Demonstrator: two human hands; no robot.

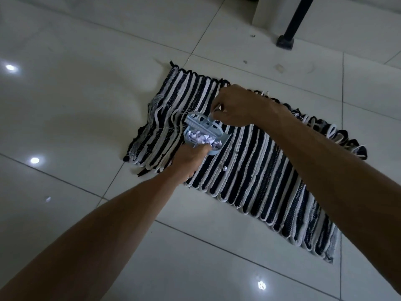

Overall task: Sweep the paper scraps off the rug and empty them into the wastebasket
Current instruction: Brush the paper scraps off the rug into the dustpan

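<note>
A black-and-white striped rug (260,170) lies on the tiled floor. My left hand (188,161) grips the handle of a small light-blue dustpan (217,148) resting on the rug's left part. White paper scraps (201,139) fill the pan. My right hand (236,107) holds a small light-blue brush (201,120) by its handle, bristles at the pan's far edge. One stray paper scrap (224,168) lies on the rug just right of my left hand. No wastebasket is in view.
Glossy white floor tiles (76,105) surround the rug. A black furniture leg (293,25) with a square foot stands at the back right beside a pale wall base (269,14). A few small bits of debris (280,68) lie on the floor beyond the rug.
</note>
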